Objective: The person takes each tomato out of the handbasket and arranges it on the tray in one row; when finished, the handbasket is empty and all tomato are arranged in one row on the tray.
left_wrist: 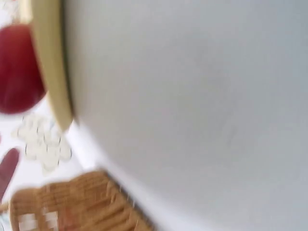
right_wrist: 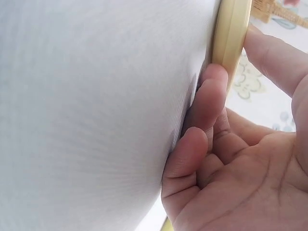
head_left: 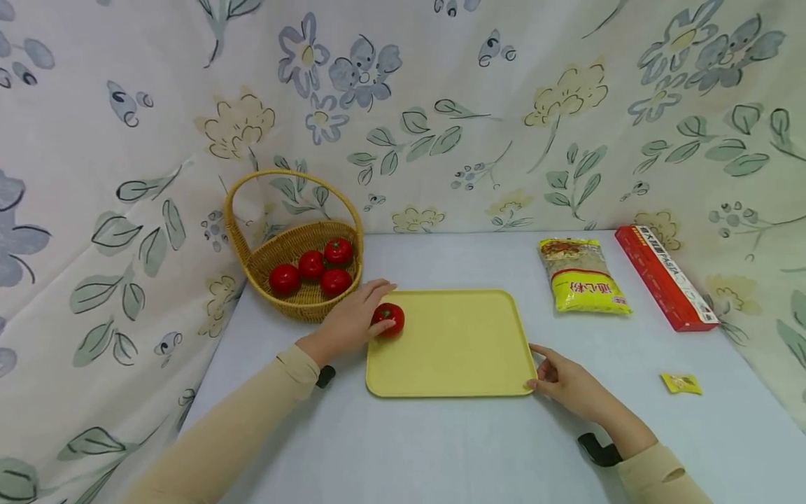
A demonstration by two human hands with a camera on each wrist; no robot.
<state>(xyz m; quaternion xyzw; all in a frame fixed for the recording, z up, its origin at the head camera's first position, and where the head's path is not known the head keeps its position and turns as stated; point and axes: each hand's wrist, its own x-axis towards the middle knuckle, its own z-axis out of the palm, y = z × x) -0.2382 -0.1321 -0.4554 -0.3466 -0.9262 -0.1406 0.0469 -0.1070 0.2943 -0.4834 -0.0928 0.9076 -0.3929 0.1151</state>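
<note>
A red tomato (head_left: 388, 320) sits at the left end of a yellow tray (head_left: 453, 343). My left hand (head_left: 352, 318) is spread around the tomato, the thumb in front and the other fingers stretched out behind. In the left wrist view a gap shows between a fingertip (left_wrist: 7, 168) and the tomato (left_wrist: 19, 70); contact elsewhere is hidden. At the tray's right edge, my right hand (head_left: 567, 381) pinches the rim. The right wrist view shows its thumb on the rim (right_wrist: 230, 33) and its other fingers low against the outer side, near the tabletop.
Just left of the tray stands a wicker basket (head_left: 286, 252) with a tall handle, holding several tomatoes (head_left: 311, 265). A yellow-labelled bag (head_left: 582, 276), a red pasta box (head_left: 664, 276) and a small yellow packet (head_left: 681, 383) lie on the white table (head_left: 441, 448) to the right.
</note>
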